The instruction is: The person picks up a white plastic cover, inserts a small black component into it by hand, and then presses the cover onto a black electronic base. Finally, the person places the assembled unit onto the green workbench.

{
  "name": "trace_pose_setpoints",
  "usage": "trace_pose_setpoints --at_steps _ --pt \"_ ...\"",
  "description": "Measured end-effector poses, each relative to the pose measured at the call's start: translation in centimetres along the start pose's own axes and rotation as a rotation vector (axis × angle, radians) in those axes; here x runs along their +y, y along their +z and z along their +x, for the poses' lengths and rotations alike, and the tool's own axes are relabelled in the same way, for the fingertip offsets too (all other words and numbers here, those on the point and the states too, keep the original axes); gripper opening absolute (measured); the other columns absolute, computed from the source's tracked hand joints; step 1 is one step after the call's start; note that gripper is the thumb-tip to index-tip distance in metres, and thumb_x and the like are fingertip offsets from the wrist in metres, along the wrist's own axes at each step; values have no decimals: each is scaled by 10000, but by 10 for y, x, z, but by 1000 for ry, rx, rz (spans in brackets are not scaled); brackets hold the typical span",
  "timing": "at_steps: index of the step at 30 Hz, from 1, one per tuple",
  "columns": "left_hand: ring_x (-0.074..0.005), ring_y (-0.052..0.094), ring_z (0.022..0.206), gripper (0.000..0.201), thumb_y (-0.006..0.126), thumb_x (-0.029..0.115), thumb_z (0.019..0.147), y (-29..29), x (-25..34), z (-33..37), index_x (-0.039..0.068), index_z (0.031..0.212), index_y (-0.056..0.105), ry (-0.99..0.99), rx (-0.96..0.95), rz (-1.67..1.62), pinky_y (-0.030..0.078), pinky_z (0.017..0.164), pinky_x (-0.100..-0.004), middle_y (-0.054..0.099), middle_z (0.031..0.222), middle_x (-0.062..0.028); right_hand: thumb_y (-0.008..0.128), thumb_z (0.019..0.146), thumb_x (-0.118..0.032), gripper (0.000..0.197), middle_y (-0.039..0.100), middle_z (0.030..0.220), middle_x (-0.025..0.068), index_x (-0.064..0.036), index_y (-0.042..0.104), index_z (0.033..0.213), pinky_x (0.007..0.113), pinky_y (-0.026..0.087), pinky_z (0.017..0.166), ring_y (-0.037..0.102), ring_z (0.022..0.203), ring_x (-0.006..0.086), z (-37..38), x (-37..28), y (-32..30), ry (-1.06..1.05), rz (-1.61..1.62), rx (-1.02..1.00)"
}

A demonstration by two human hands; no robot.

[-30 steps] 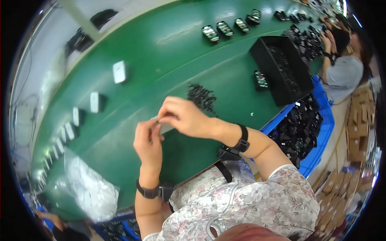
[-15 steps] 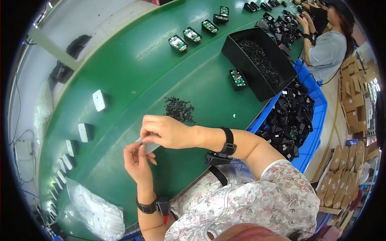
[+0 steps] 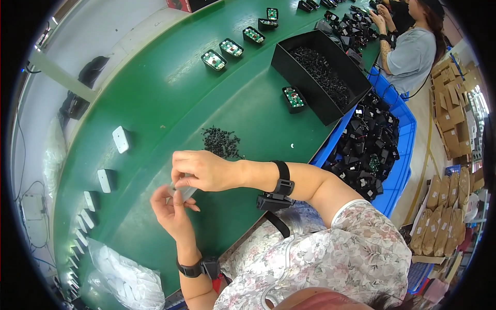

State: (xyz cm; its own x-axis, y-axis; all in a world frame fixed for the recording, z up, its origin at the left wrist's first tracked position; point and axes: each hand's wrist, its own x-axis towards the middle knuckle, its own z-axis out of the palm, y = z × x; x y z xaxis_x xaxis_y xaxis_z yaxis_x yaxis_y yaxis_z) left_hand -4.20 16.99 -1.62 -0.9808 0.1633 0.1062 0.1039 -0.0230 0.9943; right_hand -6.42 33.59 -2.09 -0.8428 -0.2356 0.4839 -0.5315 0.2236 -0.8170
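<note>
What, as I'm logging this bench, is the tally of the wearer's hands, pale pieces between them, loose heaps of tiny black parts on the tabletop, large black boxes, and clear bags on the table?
Hands: 2 (left hand, right hand)
Pale piece: 1
Heap: 1
Black box: 1
Bag: 1
Total: 6

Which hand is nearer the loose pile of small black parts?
Right. The right hand is just on the near side of the pile; the left hand is farther off, lower left.
</note>
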Motion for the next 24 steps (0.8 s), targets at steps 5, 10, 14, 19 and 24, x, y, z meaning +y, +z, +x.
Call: trace_pose_setpoints --at_steps 5,10,14,19,24 --pt "-163 612 725 350 544 -2 898 -1 -2 7 -50 1215 403 -109 30 -94 539 577 -267 541 1008 -132 649 833 -165 124 520 799 50 -52 597 831 301 450 560 561 646 172 1 -10 -4 88 -33 70" --pt "-165 621 766 274 571 27 897 -12 -12 7 -56 1143 482 -194 34 -154 535 698 -286 616 973 -136 681 807 -161 133 545 801 49 -42 627 833 269 469 585 578 658 150 0 -3 3 230 -8 107" --pt "-172 644 792 206 552 48 916 -12 -9 9 -63 1088 531 -202 6 -162 532 731 -280 647 928 -136 683 804 -123 108 516 776 30 -34 628 832 244 424 571 505 627 110 1 -3 1 249 -18 131" --pt "-179 660 797 194 526 40 926 -12 -11 8 -87 1071 547 -246 20 -212 529 742 -270 648 924 -126 665 808 -57 72 506 777 22 -9 618 832 220 394 569 474 647 83 3 -9 3 258 -70 53" --pt "-160 658 792 181 520 38 929 -9 -13 8 -79 1063 550 -225 25 -246 526 739 -263 640 921 -114 672 792 -39 77 508 776 11 -1 615 827 223 372 575 436 634 84 2 -10 4 278 -96 -5"
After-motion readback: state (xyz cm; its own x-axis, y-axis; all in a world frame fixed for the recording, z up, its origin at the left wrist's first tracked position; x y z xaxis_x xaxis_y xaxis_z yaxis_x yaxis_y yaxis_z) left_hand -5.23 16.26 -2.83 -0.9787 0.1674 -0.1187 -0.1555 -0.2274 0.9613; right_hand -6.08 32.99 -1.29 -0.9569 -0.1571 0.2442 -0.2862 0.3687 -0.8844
